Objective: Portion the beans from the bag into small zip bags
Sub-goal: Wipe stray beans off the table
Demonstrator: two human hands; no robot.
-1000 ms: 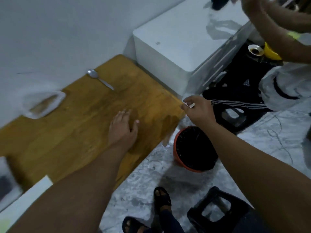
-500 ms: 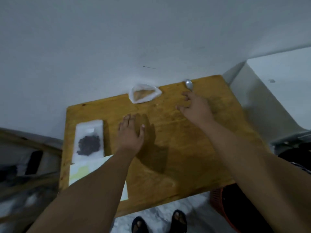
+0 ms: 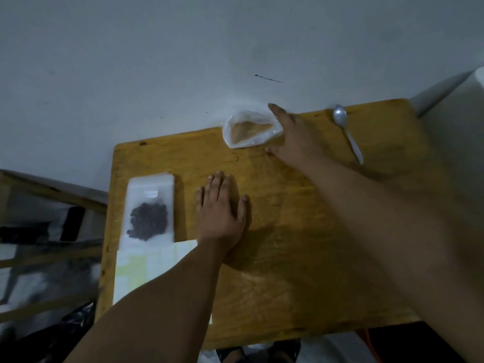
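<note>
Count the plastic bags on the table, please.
2. A bag of beans lies left; a clear bag at the far edge, beside the right hand. The pale sheets may be more.

no readable text, labels or numbers, bags and paper sheet unmarked

A rectangular yellow-brown wooden table [image 3: 288, 258] stands against a plain white wall [image 3: 157, 61], with a white box-shaped unit [image 3: 455, 132] at the right edge, pale wooden slats [image 3: 52, 189] at centre left, and dark footwear [image 3: 288, 349] at the bottom edge.
</note>
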